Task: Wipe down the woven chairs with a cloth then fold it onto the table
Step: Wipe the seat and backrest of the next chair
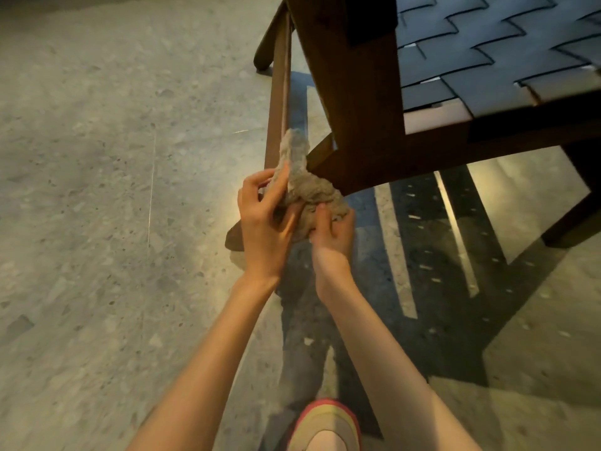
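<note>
Both left hand (264,227) and right hand (332,237) are bunching the cloth (304,183) by the chair leg (356,125).
Fingers (279,190) are clamping it; its loose tail is risking a snag.

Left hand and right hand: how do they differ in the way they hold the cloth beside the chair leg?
The left hand has loosely spread fingers and pinches the upper part of the cloth; the right hand is curled round its lower bunch. The left hand reaches higher in the picture than the right hand. Both hold the same beige cloth.
</note>
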The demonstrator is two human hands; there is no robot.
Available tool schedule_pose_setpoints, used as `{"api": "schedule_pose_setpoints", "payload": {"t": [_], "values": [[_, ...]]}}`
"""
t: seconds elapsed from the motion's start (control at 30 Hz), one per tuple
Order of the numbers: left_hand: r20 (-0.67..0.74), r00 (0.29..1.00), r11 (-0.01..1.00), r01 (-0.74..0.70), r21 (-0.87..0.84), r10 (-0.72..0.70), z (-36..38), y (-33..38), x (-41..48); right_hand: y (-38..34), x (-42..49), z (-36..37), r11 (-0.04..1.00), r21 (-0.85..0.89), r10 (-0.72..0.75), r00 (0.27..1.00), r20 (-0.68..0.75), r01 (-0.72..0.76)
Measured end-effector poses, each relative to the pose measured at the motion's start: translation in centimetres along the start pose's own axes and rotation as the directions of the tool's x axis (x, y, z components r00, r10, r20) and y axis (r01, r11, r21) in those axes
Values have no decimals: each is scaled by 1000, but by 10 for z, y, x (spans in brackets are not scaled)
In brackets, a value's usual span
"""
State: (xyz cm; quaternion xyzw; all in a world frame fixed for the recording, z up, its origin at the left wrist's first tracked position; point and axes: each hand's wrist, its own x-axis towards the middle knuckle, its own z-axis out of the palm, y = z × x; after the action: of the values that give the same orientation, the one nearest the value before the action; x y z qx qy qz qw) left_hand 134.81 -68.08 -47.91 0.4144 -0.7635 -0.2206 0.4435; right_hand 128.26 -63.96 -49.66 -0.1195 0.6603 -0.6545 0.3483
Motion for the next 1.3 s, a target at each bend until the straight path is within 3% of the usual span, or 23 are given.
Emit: {"api": "schedule_pose_setpoints", "payload": {"t": [0.13, 0.27, 0.37, 0.43, 0.67, 0.8, 0.93, 1.0, 1.1, 1.17, 1.23, 1.3], "values": [[-90, 996, 999, -18, -36, 15, 19, 42, 14, -41, -1, -33, 971, 227, -56, 997, -53, 67], [-224, 964, 980, 109, -165, -145, 35, 69, 3, -62, -5, -49, 938, 340, -36, 995, -96, 66], [-312, 930, 948, 98, -302, -196, 47, 86, -2, -77, -5, -69, 971, 72, -205, 951, -230, 227], [-340, 916, 929, 81, -361, -212, 52, 94, -3, -85, -5, -86, 939, -112, -343, 899, -273, 324], [-280, 959, 950, -59, -306, -31, 74, 142, -1, -125, -7, -138, 745, -303, -666, 634, -393, 595], [-203, 974, 947, -154, -281, 98, 86, 190, 23, -170, 8, -167, 511, -516, -859, 435, -271, 688], [-65, 987, 939, -162, -302, 150, 96, 232, 49, -219, 36, -193, 397, -652, -907, 382, -174, 646], [36, 982, 939, -166, -302, 185, 104, 253, 58, -242, 49, -204, 334, -729, -914, 394, -96, 597], [139, 973, 960, -146, -239, 183, 119, 277, 73, -270, 66, -224, 196, -843, -842, 526, 117, 501], [194, 964, 968, -140, -208, 181, 127, 285, 77, -285, 72, -235, 55, -865, -766, 577, 284, 499], [217, 952, 960, -168, -223, 217, 134, 290, 77, -296, 73, -248, -48, -842, -728, 559, 398, 537], [232, 932, 940, -213, -266, 277, 142, 298, 73, -303, 73, -265, -83, -830, -734, 530, 426, 552]]}}
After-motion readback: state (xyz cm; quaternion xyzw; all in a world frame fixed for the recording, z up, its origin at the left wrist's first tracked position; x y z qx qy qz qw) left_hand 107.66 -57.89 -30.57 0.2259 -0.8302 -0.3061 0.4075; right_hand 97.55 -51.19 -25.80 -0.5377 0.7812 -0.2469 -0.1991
